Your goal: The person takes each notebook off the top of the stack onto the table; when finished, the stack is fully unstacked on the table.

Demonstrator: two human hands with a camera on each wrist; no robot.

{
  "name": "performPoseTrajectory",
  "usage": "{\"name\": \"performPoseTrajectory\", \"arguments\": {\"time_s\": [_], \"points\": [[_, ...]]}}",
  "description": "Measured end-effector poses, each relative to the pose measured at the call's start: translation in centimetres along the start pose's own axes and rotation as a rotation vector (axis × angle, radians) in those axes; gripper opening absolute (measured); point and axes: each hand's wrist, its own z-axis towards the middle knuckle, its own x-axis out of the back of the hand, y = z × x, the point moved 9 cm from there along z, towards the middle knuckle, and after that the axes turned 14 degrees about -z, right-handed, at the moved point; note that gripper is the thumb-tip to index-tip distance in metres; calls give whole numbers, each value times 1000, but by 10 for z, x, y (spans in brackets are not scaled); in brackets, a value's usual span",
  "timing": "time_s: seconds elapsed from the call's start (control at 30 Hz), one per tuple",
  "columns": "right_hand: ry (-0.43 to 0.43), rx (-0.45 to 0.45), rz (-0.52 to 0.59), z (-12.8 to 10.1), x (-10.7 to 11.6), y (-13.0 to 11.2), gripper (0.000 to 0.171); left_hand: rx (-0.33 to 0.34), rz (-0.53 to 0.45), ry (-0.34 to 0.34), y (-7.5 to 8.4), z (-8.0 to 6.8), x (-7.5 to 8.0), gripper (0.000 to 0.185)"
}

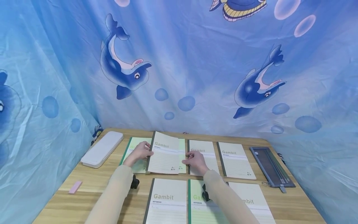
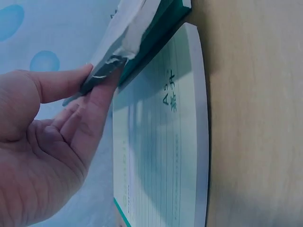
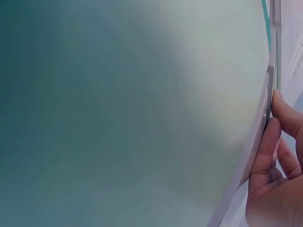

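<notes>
I am holding a grey notebook (image 1: 165, 154) by its two side edges — my left hand (image 1: 139, 153) is pinching the spine side between thumb and fingers (image 2: 97, 101), my right hand (image 1: 196, 161) is pinching the open edge. It is lying slightly raised over a green notebook (image 1: 133, 155) toward the desk's (image 1: 92, 183) far edge — left of centre, beside a white case (image 1: 102, 148).
</notes>
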Motion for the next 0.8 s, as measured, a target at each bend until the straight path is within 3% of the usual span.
{"name": "performPoseTrajectory", "arguments": {"time_s": [0.2, 0.43, 0.6, 0.8], "points": [[-1, -11, 4, 1, -2, 3, 41, -41, -111, -43, 2, -3, 7, 29], [8, -13, -1, 2, 0, 2, 41, 6, -188, -20, -3, -5, 20, 37], [-3, -36, 2, 1, 0, 3, 39, 1, -178, -22, 2, -20, 33, 39], [-3, -29, -13, 0, 0, 1, 42, 5, -186, -11, 5, -39, 59, 43]]}}
